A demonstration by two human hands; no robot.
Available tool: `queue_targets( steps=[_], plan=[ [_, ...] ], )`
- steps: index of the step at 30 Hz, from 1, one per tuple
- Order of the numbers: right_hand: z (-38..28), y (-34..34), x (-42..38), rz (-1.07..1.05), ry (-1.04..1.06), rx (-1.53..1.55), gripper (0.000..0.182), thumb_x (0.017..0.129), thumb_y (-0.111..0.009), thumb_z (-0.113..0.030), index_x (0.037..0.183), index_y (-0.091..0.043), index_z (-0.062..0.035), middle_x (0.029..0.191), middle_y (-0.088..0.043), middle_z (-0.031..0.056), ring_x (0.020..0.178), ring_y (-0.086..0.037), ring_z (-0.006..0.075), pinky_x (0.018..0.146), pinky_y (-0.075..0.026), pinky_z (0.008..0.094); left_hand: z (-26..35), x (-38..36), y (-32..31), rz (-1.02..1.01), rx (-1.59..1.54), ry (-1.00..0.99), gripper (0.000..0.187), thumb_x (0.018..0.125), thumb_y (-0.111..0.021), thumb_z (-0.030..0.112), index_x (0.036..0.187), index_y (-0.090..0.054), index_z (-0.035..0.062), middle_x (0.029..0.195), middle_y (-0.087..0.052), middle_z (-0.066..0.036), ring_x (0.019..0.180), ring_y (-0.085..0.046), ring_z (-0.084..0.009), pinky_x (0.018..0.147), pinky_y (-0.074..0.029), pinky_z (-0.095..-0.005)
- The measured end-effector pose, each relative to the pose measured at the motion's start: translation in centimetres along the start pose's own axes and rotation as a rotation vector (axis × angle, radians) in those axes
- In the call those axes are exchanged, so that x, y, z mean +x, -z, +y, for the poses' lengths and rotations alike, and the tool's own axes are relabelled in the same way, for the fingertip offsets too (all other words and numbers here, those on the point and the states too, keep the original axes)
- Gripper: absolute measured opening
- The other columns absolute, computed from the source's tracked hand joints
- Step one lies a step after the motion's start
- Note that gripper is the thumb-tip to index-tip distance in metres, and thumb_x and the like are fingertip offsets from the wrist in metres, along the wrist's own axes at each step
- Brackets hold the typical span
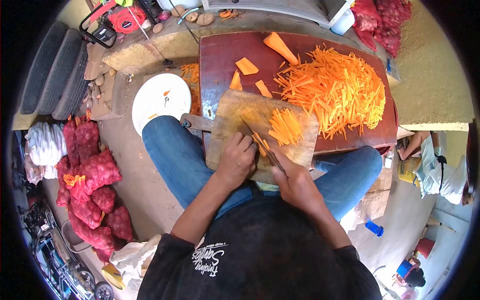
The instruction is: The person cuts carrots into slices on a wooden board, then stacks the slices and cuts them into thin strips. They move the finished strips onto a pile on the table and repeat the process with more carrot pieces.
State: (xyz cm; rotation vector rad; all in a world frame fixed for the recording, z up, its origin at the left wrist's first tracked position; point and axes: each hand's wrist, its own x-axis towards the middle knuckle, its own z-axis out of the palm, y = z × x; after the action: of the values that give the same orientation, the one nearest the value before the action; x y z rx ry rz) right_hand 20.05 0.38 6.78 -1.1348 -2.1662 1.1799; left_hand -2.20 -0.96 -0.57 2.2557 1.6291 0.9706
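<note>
A wooden cutting board [230, 107] lies partly over a dark red table [215, 55], above the lap. My right hand [296, 182] is closed round a knife [265, 147], its blade pointing up and left across the board. Beside the blade, my left hand [236, 159] has its fingers curled down against carrot pieces being cut; what its fingertips hold is hidden. Cut carrot sticks [286, 127] lie on the board's right part. Beyond them sits a large heap of carrot strips [340, 92], with a whole peeled carrot [280, 48] and a few flat slices [246, 66].
A white round lid or stool [162, 102] stands left of the table. Red net sacks [92, 175] and tyres [55, 70] are at the far left. At the right edge, another person [435, 165] is near a yellow container [407, 170].
</note>
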Motion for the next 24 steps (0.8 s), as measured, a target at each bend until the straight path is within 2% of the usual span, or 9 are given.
queue_targets(
  steps=[4,10,13,16,19,24],
  plan=[
    [-1.2,1.1,-1.9,-0.076,-0.128,0.017,0.05,0.109,-0.067,-0.01,0.156,-0.054,0.0005,0.113,-0.073,0.0375,0.103,-0.074,0.0552,0.083,-0.061,0.0567,-0.1,-0.3,-0.1,-0.004,0.012,0.008,0.028,0.067,-0.079,0.002,0.094,-0.074,-0.0007,0.102,-0.062,-0.014,0.1,-0.061,-0.0357,0.091,-0.054,-0.0453],
    [0.8,-0.8,0.7,0.025,0.075,-0.052,0.052,0.108,-0.069,-0.009,0.157,-0.054,0.0011,0.113,-0.074,0.0366,0.101,-0.075,0.0544,0.084,-0.062,0.0555,-0.1,-0.2,0.0,-0.007,0.012,-0.004,0.028,0.066,-0.079,0.003,0.093,-0.074,-0.0007,0.099,-0.063,-0.014,0.099,-0.061,-0.0359,0.094,-0.053,-0.0466],
    [-0.5,0.5,-0.3,-0.027,-0.054,0.044,0.051,0.107,-0.07,-0.009,0.155,-0.055,0.0013,0.111,-0.075,0.0355,0.099,-0.076,0.0545,0.083,-0.061,0.0569,0.0,0.0,0.0,0.022,0.05,-0.007,0.026,0.068,-0.078,0.003,0.093,-0.075,-0.0007,0.098,-0.063,-0.014,0.099,-0.061,-0.0357,0.096,-0.051,-0.0469],
    [-0.7,0.6,-1.8,-0.042,-0.065,-0.039,0.052,0.107,-0.07,-0.01,0.155,-0.056,0.0015,0.111,-0.076,0.0344,0.101,-0.076,0.0545,0.084,-0.062,0.057,0.1,-0.1,0.0,0.028,0.064,0.012,0.024,0.07,-0.078,0.004,0.093,-0.075,-0.0001,0.098,-0.063,-0.013,0.099,-0.061,-0.035,0.096,-0.049,-0.0476],
    [0.1,-0.8,-0.7,-0.039,-0.028,-0.124,0.054,0.108,-0.07,-0.01,0.158,-0.054,0.0015,0.115,-0.076,0.0343,0.102,-0.076,0.0538,0.086,-0.062,0.0559,0.2,0.1,-0.5,0.056,0.069,-0.007,0.023,0.07,-0.078,0.004,0.092,-0.075,0.001,0.097,-0.063,-0.012,0.099,-0.061,-0.0343,0.096,-0.048,-0.0494],
    [0.5,-0.5,0.1,0.005,0.057,-0.062,0.053,0.109,-0.07,-0.014,0.157,-0.054,0.0007,0.112,-0.077,0.0332,0.097,-0.077,0.0527,0.081,-0.062,0.0569,0.1,0.1,0.1,0.052,0.078,-0.004,0.021,0.069,-0.078,0.005,0.089,-0.075,0.0025,0.096,-0.063,-0.012,0.098,-0.061,-0.0335,0.095,-0.047,-0.0503]
  ],
)
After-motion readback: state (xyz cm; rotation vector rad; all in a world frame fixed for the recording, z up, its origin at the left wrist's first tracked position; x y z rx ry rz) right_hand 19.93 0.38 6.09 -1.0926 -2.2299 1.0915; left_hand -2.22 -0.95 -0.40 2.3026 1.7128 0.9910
